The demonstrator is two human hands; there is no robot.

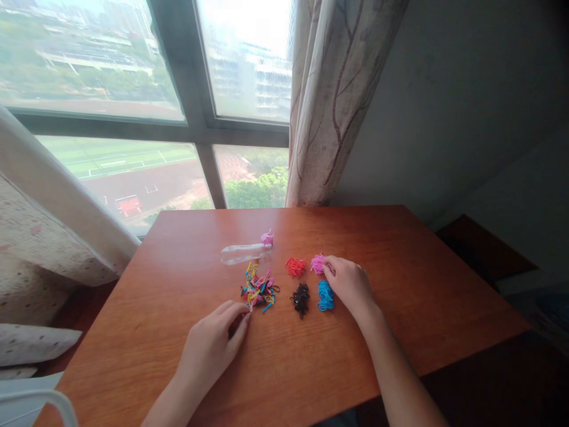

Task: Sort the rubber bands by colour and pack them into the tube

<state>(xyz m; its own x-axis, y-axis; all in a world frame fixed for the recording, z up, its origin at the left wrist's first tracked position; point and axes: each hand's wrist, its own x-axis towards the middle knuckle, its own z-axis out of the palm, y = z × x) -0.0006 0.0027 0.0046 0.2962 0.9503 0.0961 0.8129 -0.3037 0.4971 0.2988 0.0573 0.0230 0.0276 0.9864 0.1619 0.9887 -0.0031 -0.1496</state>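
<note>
A mixed pile of small elastic hair bands, in yellow, pink, blue, black and red, lies on the wooden table. At its near edge my left hand pinches a pink band between thumb and forefinger. To the right are single-colour heaps: red bands, black bands, blue bands and pink bands. My right hand touches the pink heap with thumb and fingertips pressed together. Whatever sits between those fingertips is hidden.
Behind the mixed pile, a clear plastic bottle-like container lies on its side, with a pink piece at its right end. The wooden table meets a window and a patterned curtain at the back.
</note>
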